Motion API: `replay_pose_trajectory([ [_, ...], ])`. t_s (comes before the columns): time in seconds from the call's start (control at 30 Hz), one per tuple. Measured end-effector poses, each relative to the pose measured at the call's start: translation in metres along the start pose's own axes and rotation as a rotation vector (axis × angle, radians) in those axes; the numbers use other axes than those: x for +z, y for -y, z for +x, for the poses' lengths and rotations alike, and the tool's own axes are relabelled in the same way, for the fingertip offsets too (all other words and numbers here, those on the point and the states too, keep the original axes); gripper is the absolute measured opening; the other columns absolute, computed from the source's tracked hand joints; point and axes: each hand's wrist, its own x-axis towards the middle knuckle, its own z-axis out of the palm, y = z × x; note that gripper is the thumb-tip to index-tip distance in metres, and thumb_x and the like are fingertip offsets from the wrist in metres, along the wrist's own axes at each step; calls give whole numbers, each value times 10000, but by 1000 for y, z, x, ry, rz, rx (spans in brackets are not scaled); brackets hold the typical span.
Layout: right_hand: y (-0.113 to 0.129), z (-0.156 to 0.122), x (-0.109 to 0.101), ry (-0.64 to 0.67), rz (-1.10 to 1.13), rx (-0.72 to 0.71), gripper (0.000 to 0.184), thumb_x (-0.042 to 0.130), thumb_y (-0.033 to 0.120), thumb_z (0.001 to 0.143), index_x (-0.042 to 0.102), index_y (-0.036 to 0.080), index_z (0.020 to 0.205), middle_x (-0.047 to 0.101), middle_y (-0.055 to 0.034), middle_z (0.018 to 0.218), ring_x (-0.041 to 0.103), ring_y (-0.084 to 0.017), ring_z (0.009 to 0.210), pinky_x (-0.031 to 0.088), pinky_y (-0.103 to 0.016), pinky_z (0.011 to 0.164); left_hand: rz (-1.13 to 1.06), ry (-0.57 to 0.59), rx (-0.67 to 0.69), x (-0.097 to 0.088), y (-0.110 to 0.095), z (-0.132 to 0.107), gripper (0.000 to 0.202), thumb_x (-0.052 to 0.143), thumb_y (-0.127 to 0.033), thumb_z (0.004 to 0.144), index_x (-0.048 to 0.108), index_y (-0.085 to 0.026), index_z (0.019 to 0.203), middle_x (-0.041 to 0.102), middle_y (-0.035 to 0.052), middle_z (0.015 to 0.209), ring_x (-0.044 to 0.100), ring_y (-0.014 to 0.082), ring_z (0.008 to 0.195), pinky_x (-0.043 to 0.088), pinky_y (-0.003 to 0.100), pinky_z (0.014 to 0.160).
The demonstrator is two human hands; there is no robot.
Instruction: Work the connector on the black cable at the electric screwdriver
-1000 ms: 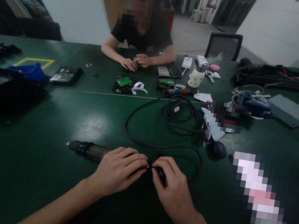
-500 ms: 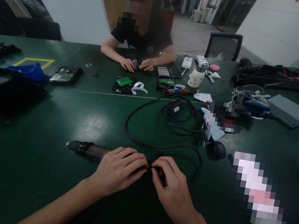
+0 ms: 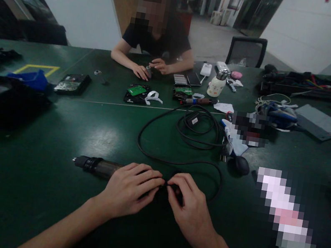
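Note:
A dark cylindrical power tool [image 3: 98, 166] lies on the green table [image 3: 46, 189] with its tip pointing left. My left hand [image 3: 131, 188] is wrapped over its rear end. My right hand [image 3: 191, 206] pinches the plug end of a black cable [image 3: 160, 157] right at the back of the tool, fingertips touching those of the left hand. The cable loops away over the table into a coil [image 3: 199, 127]. The joint between tool and cable is hidden under my fingers.
A person sits across the table with both hands on a small part [image 3: 149, 70]. Opened drives and circuit boards [image 3: 137, 92], a white bottle [image 3: 216, 84], a black air blower [image 3: 239, 164], tangled wires [image 3: 277, 111] and a dark case [image 3: 1, 98] lie around.
My hands and the tool have stayed put. The person opposite has shifted their hands slightly on the small part.

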Motion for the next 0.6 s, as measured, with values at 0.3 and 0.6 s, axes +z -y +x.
replay_pose_trajectory([
  [0.3, 0, 1, 0, -15, -15, -19, 148, 549, 141, 1012, 638, 239, 1080, 633, -56, 1107, 653, -200, 976, 571, -325, 822, -8, 2, -3, 1, 0, 0, 269, 617, -316, 1011, 657, -269, 1273, 728, -2, 1247, 665, 204, 1065, 479, 368, 843],
  [0.6, 0, 0, 0, -7, -14, -11, 152, 552, 131, 1012, 637, 236, 1082, 626, -56, 1125, 645, -198, 997, 569, -324, 834, -2, 7, 2, -1, 0, 0, 256, 617, -303, 1013, 655, -280, 1265, 722, -26, 1270, 663, 201, 1070, 474, 373, 847],
])
